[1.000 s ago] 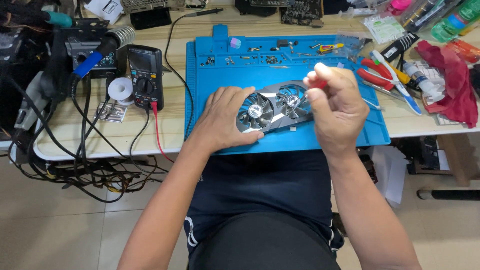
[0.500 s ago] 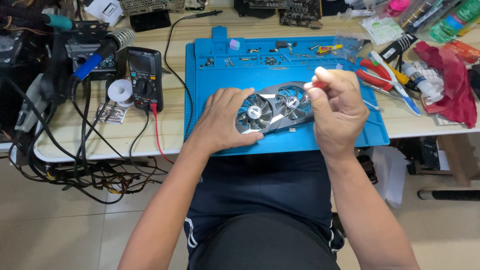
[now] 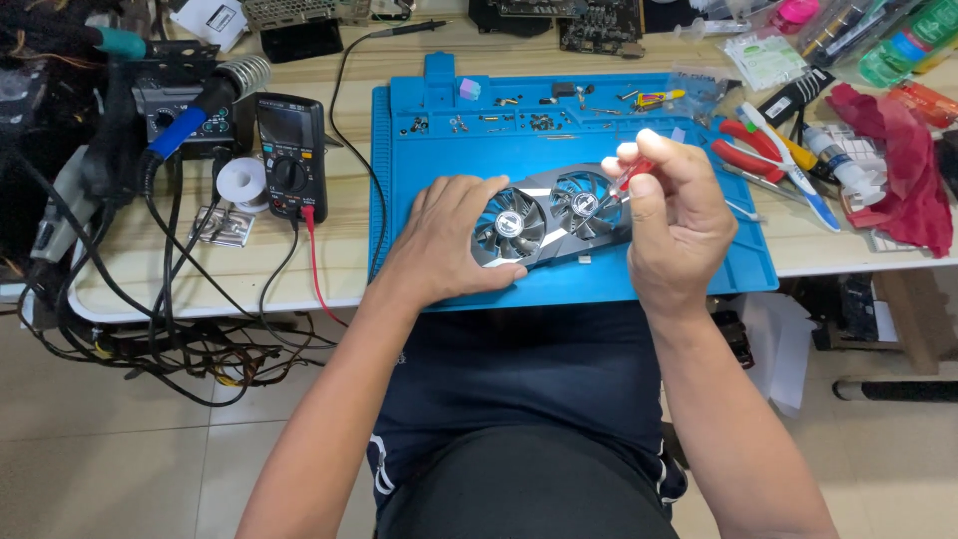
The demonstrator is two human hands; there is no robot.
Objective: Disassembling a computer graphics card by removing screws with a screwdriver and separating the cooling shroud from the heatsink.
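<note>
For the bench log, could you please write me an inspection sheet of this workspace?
Surface: pale wooden table with a blue work mat on it.
Job's things: twin-fan graphics card on the mat; red-handled screwdriver.
Clutter: multimeter, solder spool, pliers, red cloth, small screws.
Hands: left hand steadies the card; right hand pinches the screwdriver.
Cables: black tangle hangs off the table's edge; red probe lead.
Surroundings: tiled floor.

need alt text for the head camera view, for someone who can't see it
A person's left hand steadies a twin-fan graphics card on a blue work mat while the right hand holds a red-handled screwdriver at its right end. A multimeter sits left of the mat.
</note>
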